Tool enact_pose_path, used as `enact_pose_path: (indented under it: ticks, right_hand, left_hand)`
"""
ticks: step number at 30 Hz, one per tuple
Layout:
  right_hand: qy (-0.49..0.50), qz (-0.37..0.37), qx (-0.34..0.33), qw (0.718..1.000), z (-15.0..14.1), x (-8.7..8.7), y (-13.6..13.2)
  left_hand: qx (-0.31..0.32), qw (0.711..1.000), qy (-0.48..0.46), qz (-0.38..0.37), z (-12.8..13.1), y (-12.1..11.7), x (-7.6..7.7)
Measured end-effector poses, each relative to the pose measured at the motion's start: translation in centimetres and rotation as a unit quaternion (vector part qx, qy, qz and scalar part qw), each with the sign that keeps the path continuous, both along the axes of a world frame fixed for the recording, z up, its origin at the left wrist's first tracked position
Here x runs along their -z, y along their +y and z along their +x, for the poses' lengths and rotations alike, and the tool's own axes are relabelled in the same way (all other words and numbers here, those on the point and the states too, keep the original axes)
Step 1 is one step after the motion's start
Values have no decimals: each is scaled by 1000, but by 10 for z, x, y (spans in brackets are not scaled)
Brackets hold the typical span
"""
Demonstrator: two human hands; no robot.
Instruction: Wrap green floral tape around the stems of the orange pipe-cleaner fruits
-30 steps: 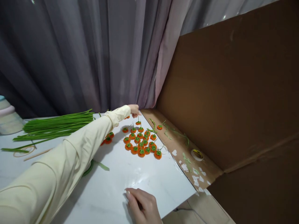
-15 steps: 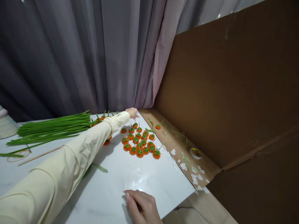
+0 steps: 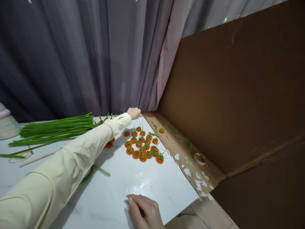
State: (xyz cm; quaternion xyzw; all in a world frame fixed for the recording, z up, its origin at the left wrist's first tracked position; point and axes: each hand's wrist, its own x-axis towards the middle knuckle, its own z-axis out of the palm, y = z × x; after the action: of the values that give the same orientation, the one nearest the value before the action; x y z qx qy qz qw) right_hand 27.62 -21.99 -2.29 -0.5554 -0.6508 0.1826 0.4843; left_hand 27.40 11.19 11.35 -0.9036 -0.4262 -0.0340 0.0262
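Note:
My left hand (image 3: 134, 113) is stretched out to the far corner of the white tabletop (image 3: 140, 184), its fingers curled closed. Whatever it may hold is hidden. Just in front of it lies a cluster of small fuzzy orange persimmon-like pieces (image 3: 143, 157) with green tops and thin stems. More orange pieces (image 3: 109, 144) are partly covered by my left sleeve. Low in the view, my right hand (image 3: 146, 210) rests near the table's front, thumb and forefinger pinched together. I cannot make out anything between them.
A bundle of green pipe cleaners (image 3: 57, 128) lies left, near a wooden stick (image 3: 38, 159). Green tape (image 3: 102, 171) lies under my sleeve. On the cardboard (image 3: 214, 173) at right are a tape roll (image 3: 199, 158), white scraps (image 3: 187, 171) and one orange piece (image 3: 161, 130).
My left hand has shifted slightly left and up, and its forefinger, stretched out before, is now curled in. My right hand stays in place. The view has tilted a little.

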Motion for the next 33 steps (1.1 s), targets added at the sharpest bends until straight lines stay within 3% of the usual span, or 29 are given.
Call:
enact_pose_path:
  ticks: [4,8,10,14,18,21,25,28,31,33]
  right_hand:
    - [7,-5,2,1000,-1,0,0]
    - [11,-12,5,1000,-1,1,0]
    - [8,-17,4,1000,0,0,0]
    - [21,-40,0,999,1,-4,0]
    - [21,-67,6,998,0,-11,3]
    - [-5,-66,-12,998,-2,-13,5]
    - [-84,2,-29,996,-9,-9,10]
    - [-184,33,-47,981,-20,-8,19]
    - [-276,7,-84,957,-37,-14,34]
    - [-296,-14,-63,953,-48,-19,44]
  left_hand:
    - [-5,997,-44,67,-25,-12,-11]
    - [-14,988,-85,127,-85,-43,-6]
    - [-20,984,-99,147,-129,-61,7]
    - [75,948,-211,225,-219,-103,45]
    - [114,940,-269,179,-276,-146,76]
    - [167,941,-277,104,-293,-168,94]
    - [231,947,-217,47,-299,-176,109]
    - [246,952,-181,17,-300,-175,111]
    - [236,955,-182,0,-300,-174,109]
    - [251,950,-184,-11,-301,-174,109]
